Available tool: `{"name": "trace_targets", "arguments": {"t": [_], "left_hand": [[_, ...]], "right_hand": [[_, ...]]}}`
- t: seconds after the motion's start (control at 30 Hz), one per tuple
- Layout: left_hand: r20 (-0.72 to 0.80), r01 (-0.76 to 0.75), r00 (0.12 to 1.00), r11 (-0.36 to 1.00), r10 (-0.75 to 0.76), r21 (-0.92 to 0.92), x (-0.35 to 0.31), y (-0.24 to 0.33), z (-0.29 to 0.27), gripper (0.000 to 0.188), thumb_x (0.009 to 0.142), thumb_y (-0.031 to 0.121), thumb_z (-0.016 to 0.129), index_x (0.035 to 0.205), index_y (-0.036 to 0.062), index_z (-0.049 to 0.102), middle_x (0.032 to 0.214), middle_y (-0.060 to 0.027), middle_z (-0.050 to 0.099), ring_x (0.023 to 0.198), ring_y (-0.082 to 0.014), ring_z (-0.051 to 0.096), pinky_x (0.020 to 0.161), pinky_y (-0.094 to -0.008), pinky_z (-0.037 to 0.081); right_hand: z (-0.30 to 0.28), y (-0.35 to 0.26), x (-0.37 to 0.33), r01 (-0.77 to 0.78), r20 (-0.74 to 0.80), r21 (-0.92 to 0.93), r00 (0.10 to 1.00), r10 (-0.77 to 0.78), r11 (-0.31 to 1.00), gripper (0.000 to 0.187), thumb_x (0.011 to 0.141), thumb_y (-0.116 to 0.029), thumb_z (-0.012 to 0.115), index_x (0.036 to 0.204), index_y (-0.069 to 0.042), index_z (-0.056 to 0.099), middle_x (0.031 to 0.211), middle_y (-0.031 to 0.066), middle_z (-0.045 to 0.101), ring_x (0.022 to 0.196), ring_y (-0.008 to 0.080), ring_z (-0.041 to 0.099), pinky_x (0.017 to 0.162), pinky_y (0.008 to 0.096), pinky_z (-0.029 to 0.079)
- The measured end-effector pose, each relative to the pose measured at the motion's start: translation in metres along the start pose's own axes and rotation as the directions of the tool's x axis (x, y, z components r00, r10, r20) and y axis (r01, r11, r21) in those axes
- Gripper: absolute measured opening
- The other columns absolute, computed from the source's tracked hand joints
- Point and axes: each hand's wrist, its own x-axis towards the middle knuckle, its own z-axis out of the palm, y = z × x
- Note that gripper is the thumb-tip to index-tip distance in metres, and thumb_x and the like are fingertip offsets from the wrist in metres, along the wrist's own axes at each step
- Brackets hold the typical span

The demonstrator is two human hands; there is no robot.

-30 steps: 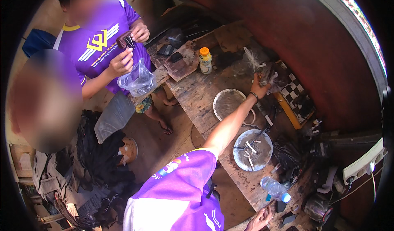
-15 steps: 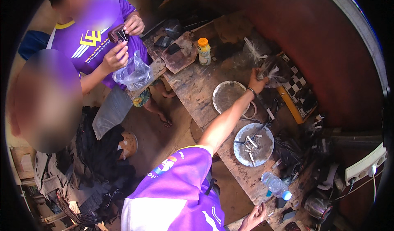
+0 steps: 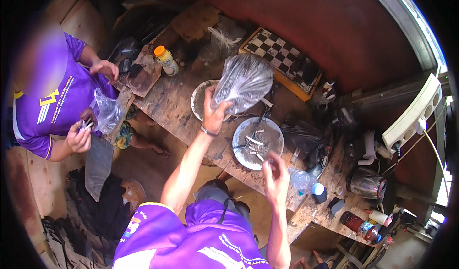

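My left hand (image 3: 215,113), a dark band at its wrist, grips the gathered lower end of a clear plastic bag (image 3: 246,80). The bag bulges with greyish contents that I cannot make out, raised over the wooden table (image 3: 162,111). My right hand (image 3: 275,179) is lifted near the edge of a round ash-filled dish (image 3: 242,156) with cigarette butts in it. Its fingers are curled together and slightly blurred; a small pale thing at the fingertips is too small to name. Beside this hand lies a clear water bottle (image 3: 306,182) with a blue cap.
Across the table's left end, a co-worker (image 3: 57,92) holds a small brown item (image 3: 87,120). A second round dish (image 3: 198,99) lies behind my left hand. Farther back are an orange-capped bottle (image 3: 166,61) and a checkered board (image 3: 282,58). A kettle (image 3: 366,183) and power strip (image 3: 413,109) are at right.
My left hand has lifted the plastic bag from beside the board and brought it nearer. My right hand has risen toward the ash dish. The co-worker's hands have moved apart. The view has shifted.
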Motion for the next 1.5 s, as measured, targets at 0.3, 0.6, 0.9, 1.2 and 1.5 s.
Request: {"name": "trace_targets", "arguments": {"t": [0.3, 0.6, 0.9, 1.2, 1.5], "left_hand": [[0.102, 0.171, 0.978, 0.977, -0.184, 0.130, -0.132, 0.059, -0.013, 0.067, 0.079, 0.016, 0.080, 0.132, 0.0050, 0.041, 0.118, -0.0043, 0.049, 0.113, -0.0137, 0.052, 0.100, -0.0303, 0.043], [0.119, 0.357, 0.927, 0.934, -0.357, 0.022, -0.205, 0.071, -0.029, 0.075, 0.077, 0.013, 0.081, 0.136, 0.0074, 0.035, 0.122, -0.0059, 0.049, 0.116, -0.0155, 0.053, 0.101, -0.0297, 0.044], [0.188, 0.417, 0.880, 0.900, -0.435, 0.130, -0.248, 0.097, -0.018, 0.078, 0.076, 0.020, 0.082, 0.136, 0.0058, 0.035, 0.123, -0.0071, 0.046, 0.118, -0.0159, 0.051, 0.105, -0.0326, 0.043], [0.266, 0.372, 0.860, 0.892, -0.435, 0.257, -0.288, 0.100, -0.005, 0.079, 0.075, 0.014, 0.079, 0.139, 0.0040, 0.033, 0.127, -0.0096, 0.047, 0.122, -0.0187, 0.050, 0.106, -0.0351, 0.042], [0.483, 0.387, 0.690, 0.839, -0.539, 0.383, -0.316, 0.077, 0.031, 0.093, 0.080, 0.019, 0.084, 0.151, 0.0033, 0.027, 0.142, -0.0166, 0.046, 0.134, -0.0264, 0.048, 0.113, -0.0407, 0.039]], "right_hand": [[0.033, -0.007, 0.052, -0.227, 0.159, 0.649, 0.974, 0.163, 0.726, 0.066, 0.101, -0.032, 0.068, 0.152, -0.001, 0.038, 0.130, 0.0162, 0.063, 0.106, 0.0212, 0.068, 0.090, 0.0365, 0.059], [0.028, 0.024, -0.029, -0.261, 0.137, 0.716, 0.962, 0.236, 0.648, 0.057, 0.101, -0.009, 0.064, 0.149, 0.003, 0.035, 0.124, 0.0144, 0.065, 0.100, 0.0210, 0.070, 0.079, 0.0346, 0.063], [0.008, 0.029, -0.091, -0.268, 0.126, 0.763, 0.954, 0.271, 0.588, 0.050, 0.102, -0.009, 0.063, 0.147, -0.002, 0.040, 0.122, 0.0118, 0.066, 0.100, 0.0151, 0.068, 0.079, 0.0274, 0.059], [-0.012, 0.045, -0.135, -0.237, 0.057, 0.762, 0.951, 0.303, 0.603, 0.054, 0.101, -0.008, 0.063, 0.148, -0.003, 0.037, 0.122, 0.0169, 0.066, 0.100, 0.0196, 0.070, 0.080, 0.0326, 0.062], [-0.051, 0.090, -0.196, -0.215, -0.103, 0.780, 0.882, 0.459, 0.588, 0.044, 0.101, -0.011, 0.065, 0.140, -0.004, 0.047, 0.112, 0.0092, 0.070, 0.090, 0.0142, 0.071, 0.073, 0.0287, 0.062]]}}
